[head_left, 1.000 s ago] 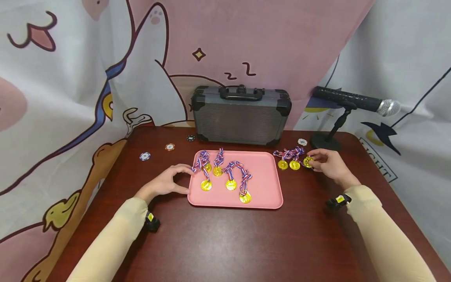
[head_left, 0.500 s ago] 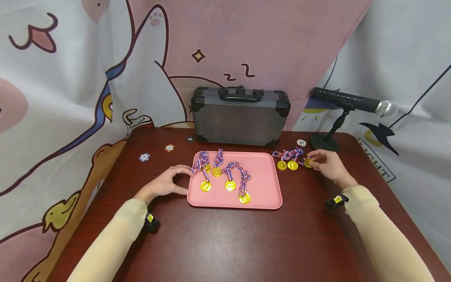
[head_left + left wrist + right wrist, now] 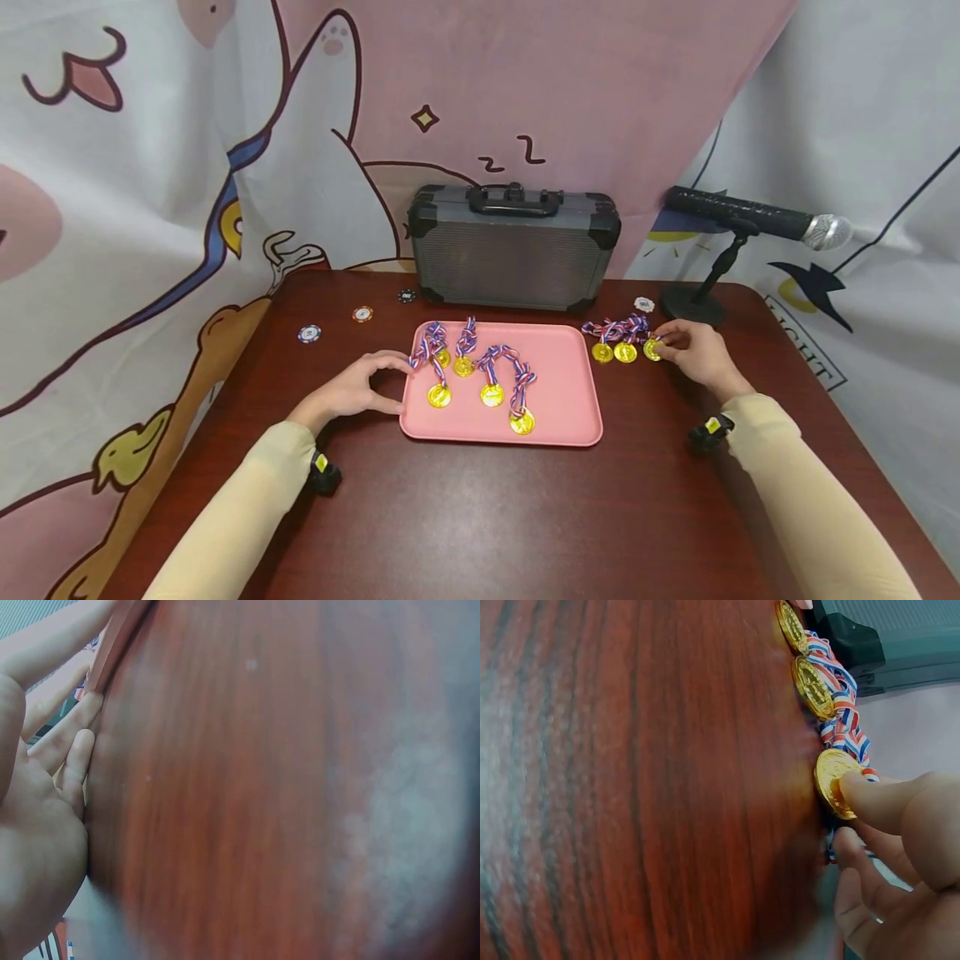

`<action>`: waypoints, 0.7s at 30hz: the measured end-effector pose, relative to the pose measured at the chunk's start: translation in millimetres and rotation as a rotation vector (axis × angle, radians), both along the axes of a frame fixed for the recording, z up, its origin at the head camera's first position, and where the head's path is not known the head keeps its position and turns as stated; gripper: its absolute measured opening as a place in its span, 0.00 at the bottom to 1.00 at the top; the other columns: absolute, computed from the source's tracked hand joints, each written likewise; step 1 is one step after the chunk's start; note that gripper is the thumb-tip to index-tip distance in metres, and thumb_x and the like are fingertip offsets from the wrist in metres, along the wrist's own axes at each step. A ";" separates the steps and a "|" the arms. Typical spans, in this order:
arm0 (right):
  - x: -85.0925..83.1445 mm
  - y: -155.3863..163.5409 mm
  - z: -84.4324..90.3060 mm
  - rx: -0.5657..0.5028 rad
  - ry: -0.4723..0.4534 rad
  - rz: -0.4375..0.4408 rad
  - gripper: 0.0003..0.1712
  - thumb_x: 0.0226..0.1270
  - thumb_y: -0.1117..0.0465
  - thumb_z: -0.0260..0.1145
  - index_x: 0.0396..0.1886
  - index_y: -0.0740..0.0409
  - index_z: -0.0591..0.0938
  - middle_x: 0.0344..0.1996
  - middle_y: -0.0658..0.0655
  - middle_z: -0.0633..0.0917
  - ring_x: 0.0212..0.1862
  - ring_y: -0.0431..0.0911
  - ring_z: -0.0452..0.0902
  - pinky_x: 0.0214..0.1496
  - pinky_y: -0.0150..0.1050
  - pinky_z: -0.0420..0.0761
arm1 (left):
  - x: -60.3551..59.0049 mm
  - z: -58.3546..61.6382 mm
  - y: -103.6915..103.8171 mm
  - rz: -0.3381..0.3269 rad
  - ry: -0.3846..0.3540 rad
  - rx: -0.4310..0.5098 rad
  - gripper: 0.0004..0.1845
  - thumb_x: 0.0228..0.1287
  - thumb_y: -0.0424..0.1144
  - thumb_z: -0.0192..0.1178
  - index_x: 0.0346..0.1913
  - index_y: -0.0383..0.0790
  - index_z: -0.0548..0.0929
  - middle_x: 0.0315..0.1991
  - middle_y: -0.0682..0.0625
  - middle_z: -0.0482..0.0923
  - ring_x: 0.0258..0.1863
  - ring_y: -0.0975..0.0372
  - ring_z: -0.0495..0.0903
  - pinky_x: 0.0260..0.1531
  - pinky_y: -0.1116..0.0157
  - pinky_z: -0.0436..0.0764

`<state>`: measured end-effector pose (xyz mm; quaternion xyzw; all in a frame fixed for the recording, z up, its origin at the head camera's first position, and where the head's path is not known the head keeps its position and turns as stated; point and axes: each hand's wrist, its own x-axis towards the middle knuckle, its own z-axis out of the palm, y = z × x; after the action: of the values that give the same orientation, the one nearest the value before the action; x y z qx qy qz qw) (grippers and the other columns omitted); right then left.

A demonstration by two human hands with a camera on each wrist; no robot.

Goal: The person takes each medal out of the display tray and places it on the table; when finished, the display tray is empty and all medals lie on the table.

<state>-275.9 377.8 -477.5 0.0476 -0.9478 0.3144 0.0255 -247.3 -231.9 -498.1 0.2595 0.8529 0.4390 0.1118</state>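
Note:
A pink tray (image 3: 558,408) lies mid-table with several gold medals (image 3: 492,394) on striped ribbons in it. My left hand (image 3: 358,387) holds the tray's left edge (image 3: 112,641) between thumb and fingers. Right of the tray, three more gold medals (image 3: 613,352) lie on the wood with tangled ribbons. My right hand (image 3: 693,348) pinches the rightmost gold medal (image 3: 832,782), thumb on its face, fingers beneath its edge. The other two medals (image 3: 810,684) lie beside it, untouched.
A grey hard case (image 3: 513,243) stands upright behind the tray. A microphone on a stand (image 3: 738,229) sits at the back right. Poker chips (image 3: 309,333) lie at the back left and one (image 3: 643,304) near the stand. The dark wooden table (image 3: 487,517) ends at cloth backdrops.
My right hand has shifted slightly left with the rightmost medal in its pinch. The left hand stays on the tray edge.

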 end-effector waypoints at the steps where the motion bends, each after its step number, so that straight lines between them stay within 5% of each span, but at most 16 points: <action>1: 0.3 -0.3 0.9 0.012 -0.008 0.008 0.16 0.71 0.63 0.74 0.55 0.63 0.85 0.48 0.68 0.88 0.46 0.59 0.85 0.44 0.40 0.85 | -0.1 0.2 0.0 -0.001 0.003 -0.002 0.30 0.47 0.45 0.86 0.56 0.49 0.88 0.65 0.48 0.80 0.69 0.52 0.70 0.73 0.44 0.62; 5: 3.3 -1.6 7.0 0.041 -0.033 0.039 0.18 0.73 0.62 0.73 0.59 0.63 0.84 0.52 0.70 0.86 0.50 0.62 0.84 0.53 0.57 0.85 | -0.5 0.8 0.0 -0.007 0.009 -0.004 0.30 0.48 0.44 0.86 0.56 0.49 0.87 0.65 0.48 0.80 0.69 0.51 0.70 0.73 0.43 0.63; 10: 11.8 -4.5 18.9 0.033 -0.008 0.008 0.23 0.72 0.58 0.74 0.61 0.63 0.82 0.53 0.72 0.85 0.51 0.65 0.83 0.53 0.62 0.85 | -1.1 0.5 0.5 -0.005 0.004 0.002 0.30 0.47 0.43 0.86 0.56 0.49 0.88 0.65 0.47 0.80 0.69 0.51 0.70 0.73 0.43 0.61; 17: 20.1 -21.1 28.9 0.005 0.088 -0.014 0.24 0.73 0.56 0.73 0.63 0.63 0.81 0.49 0.69 0.86 0.47 0.62 0.84 0.39 0.38 0.85 | -0.3 0.4 1.1 -0.007 -0.009 0.017 0.30 0.47 0.42 0.86 0.56 0.47 0.88 0.66 0.45 0.79 0.70 0.50 0.69 0.73 0.42 0.60; 21: 22.9 -53.6 33.5 -0.063 0.095 0.074 0.23 0.73 0.58 0.73 0.61 0.64 0.81 0.46 0.66 0.88 0.45 0.59 0.85 0.38 0.31 0.82 | -0.2 0.3 1.0 0.000 -0.005 0.015 0.30 0.47 0.42 0.86 0.56 0.48 0.88 0.66 0.46 0.79 0.70 0.50 0.69 0.73 0.42 0.60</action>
<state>-253.0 324.3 -444.1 0.0966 -0.9327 0.3422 0.0604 -247.6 -230.9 -497.7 0.2594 0.8492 0.4462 0.1120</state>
